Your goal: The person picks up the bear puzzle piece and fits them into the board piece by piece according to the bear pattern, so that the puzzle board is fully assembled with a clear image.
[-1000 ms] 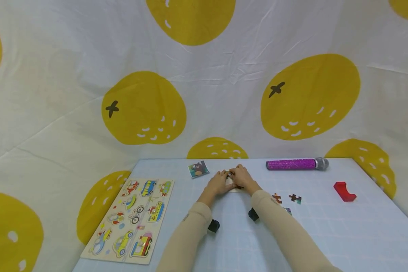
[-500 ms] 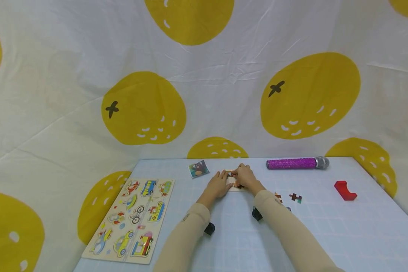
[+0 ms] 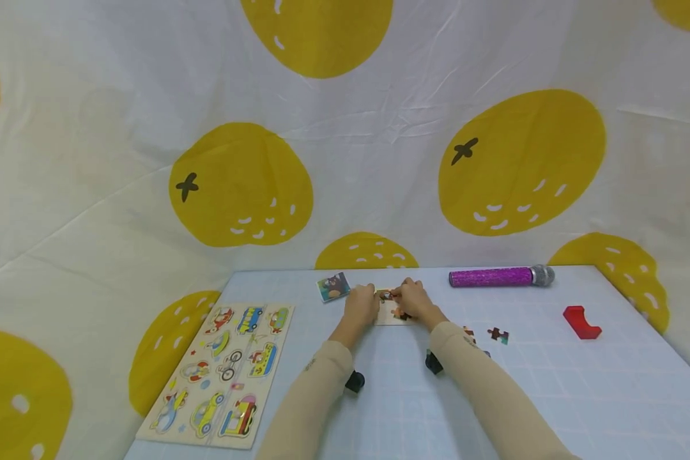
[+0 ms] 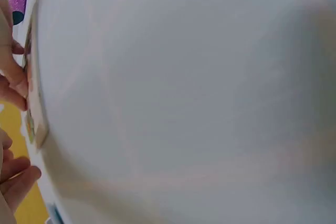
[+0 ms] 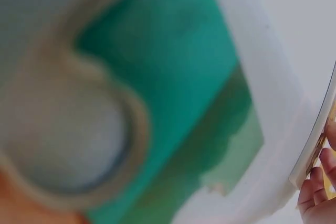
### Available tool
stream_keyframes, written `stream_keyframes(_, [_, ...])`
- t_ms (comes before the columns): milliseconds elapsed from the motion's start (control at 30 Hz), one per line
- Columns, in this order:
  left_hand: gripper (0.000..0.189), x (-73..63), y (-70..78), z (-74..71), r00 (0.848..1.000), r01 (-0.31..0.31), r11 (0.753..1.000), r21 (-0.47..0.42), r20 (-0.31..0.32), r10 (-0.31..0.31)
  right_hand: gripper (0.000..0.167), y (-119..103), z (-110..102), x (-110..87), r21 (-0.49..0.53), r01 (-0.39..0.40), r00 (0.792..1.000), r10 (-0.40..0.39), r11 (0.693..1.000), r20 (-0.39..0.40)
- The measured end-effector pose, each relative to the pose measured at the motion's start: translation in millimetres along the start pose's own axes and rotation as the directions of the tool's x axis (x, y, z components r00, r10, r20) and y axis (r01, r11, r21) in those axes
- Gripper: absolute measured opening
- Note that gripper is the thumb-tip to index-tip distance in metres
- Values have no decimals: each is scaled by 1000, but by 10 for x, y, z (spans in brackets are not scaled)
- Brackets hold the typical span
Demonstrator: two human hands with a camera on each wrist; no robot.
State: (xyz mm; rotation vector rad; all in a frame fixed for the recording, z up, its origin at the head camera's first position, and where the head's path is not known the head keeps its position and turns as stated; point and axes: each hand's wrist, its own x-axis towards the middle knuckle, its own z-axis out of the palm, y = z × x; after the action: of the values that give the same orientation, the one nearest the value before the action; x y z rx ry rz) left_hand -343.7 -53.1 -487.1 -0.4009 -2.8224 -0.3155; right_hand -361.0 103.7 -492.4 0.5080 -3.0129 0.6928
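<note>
A small pale jigsaw board (image 3: 386, 317) lies flat at the back middle of the table, several printed pieces in its upper and right parts. My right hand (image 3: 414, 300) is over its right side, fingertips pinching a jigsaw piece (image 3: 388, 295) at the upper part; the fingers cover much of that piece. My left hand (image 3: 361, 308) is at the board's left edge. In the left wrist view that left hand (image 4: 16, 179) shows loosely curled fingers just off the board's corner, holding nothing visible. The right hand's fingertips (image 4: 18, 85) are down on the board's surface.
Loose jigsaw pieces (image 3: 499, 335) lie right of the board, some behind the right sleeve. A picture card (image 3: 333, 287) is at back left, a vehicle puzzle board (image 3: 218, 377) at left. A purple microphone (image 3: 494, 277) and a red block (image 3: 582, 322) lie to the right.
My left hand has drawn back leftward off the board to its left edge, uncovering more of its surface. The right hand shifted slightly right, then stayed at the board's right side.
</note>
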Motion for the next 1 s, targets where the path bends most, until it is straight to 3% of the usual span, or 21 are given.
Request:
stream_keyframes(67, [14, 56, -3, -47, 1000, 12, 999, -49, 9, -11, 24, 2, 2, 1, 2, 3, 1000, -3, 1000, 1])
stream_keyframes(133, [15, 116, -2, -84, 997, 23, 993, -116, 71, -15, 23, 6, -3, 2, 3, 2, 1000, -2, 1000, 0])
stream_keyframes(267, [26, 209, -9, -99, 975, 67, 982, -175, 220, -27, 22, 8, -26, -4, 34, 4, 1000, -4, 999, 6])
stream_keyframes(367, [31, 248, -19, -75, 962, 77, 981, -180, 270, -26, 21, 6, -36, -14, 32, 30, 999, -30, 999, -13])
stream_keyframes(500, [33, 267, -32, -14, 963, 41, 984, -174, 270, 8, 22, -19, -24, 3, -4, 17, 1000, -17, 1000, -14])
stream_keyframes(533, [32, 266, -36, 2, 965, 26, 987, -159, 262, 17, 23, -40, -29, 11, -4, -15, 1000, 15, 1000, 13])
stream_keyframes(633, [30, 268, -44, 53, 971, -1, 994, -109, 239, 27, 23, -41, -23, 15, -19, -9, 1000, 9, 1000, 8])
stream_keyframes(767, [27, 275, -33, 92, 974, 3, 997, -79, 226, 15, 23, -27, -31, 7, -15, -12, 1000, 12, 1000, 10])
stream_keyframes(1000, [26, 246, -11, 104, 979, 44, 994, -105, 203, -22, 22, -29, -34, 13, -15, -25, 999, 25, 1000, 21])
